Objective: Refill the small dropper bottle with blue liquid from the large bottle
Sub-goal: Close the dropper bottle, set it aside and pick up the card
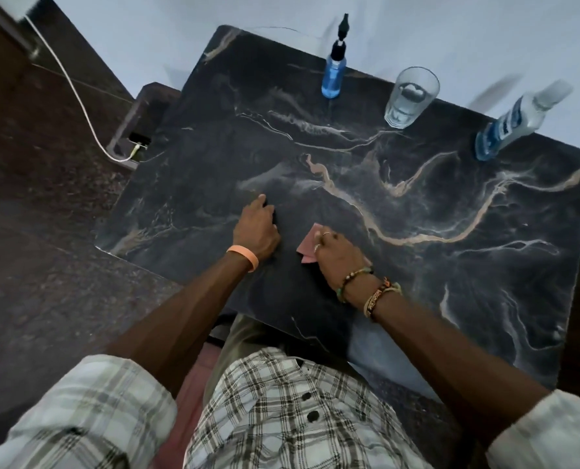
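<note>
Two hands on the worktop (417, 198): right hand (337, 253) grips a half-hidden pink cloth (310, 240); left hand (256, 230) curled, contents indiscernible.

We take this for a lived-in room, likely a home. A dark marble-patterned worktop (417, 265) stands against a pale wall (146, 28) at the top. There is speckled stone floor (45, 231) at left, a white cable (78, 96) running to a socket (139, 138) at upper left, and a drinking glass (412, 96) at upper right.

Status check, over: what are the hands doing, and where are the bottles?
Left hand resting on table, grip unclear. Right hand holding pink cloth down. Dropper bottle and large bottle far side, untouched. Glass between them.
</note>
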The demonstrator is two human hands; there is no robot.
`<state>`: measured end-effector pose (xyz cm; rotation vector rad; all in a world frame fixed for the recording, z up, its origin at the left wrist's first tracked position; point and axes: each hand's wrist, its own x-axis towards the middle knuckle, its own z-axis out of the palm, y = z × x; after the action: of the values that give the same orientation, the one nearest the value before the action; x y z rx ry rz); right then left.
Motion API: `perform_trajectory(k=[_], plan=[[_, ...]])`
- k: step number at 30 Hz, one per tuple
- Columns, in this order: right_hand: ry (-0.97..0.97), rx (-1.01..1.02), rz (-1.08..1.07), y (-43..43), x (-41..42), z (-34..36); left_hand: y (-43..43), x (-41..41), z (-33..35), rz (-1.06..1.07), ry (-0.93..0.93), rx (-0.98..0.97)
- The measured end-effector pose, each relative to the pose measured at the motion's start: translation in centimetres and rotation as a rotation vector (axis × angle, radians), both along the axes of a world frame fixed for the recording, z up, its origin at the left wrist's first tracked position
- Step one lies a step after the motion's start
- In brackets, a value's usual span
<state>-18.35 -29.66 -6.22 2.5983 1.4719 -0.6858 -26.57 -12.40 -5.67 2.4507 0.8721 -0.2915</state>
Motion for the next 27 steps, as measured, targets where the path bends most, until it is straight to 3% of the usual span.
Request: perform_trajectory(k=[4,9,11,15,19,24,27], plan=[[0.040,0.045,-0.332,2.3,3.5,0.2,-0.3,0.1,0.0,-0.031,0.033,0.046],[0.254,0.062,-0.122,3.4,0.6,0.4,-1.2,0.3,-0.1,-0.010,0.032,0.081],[0.248,0.033,-0.201,4.1,2.9,0.5,-1.4,0.3,-0.4,0.007,0.014,0.104],[0.000,0.060,-0.248,4.7,5.3,0.9,-1.8,-0.1,-0.7,-0.021,-0.057,0.136],[-0.129,0.072,-0.003,2.4,2.6,-0.2,-1.8,-0.1,-0.9,-0.026,-0.173,0.074],[-0.038,0.161,0.192,-0.7,-3.0,-1.6,-1.1,-0.8,-1.3,0.006,-0.267,-0.052],[0.034,0.200,0.415,3.4,-2.7,-1.9,-0.8,-1.5,-1.3,0.148,-0.364,-0.122]])
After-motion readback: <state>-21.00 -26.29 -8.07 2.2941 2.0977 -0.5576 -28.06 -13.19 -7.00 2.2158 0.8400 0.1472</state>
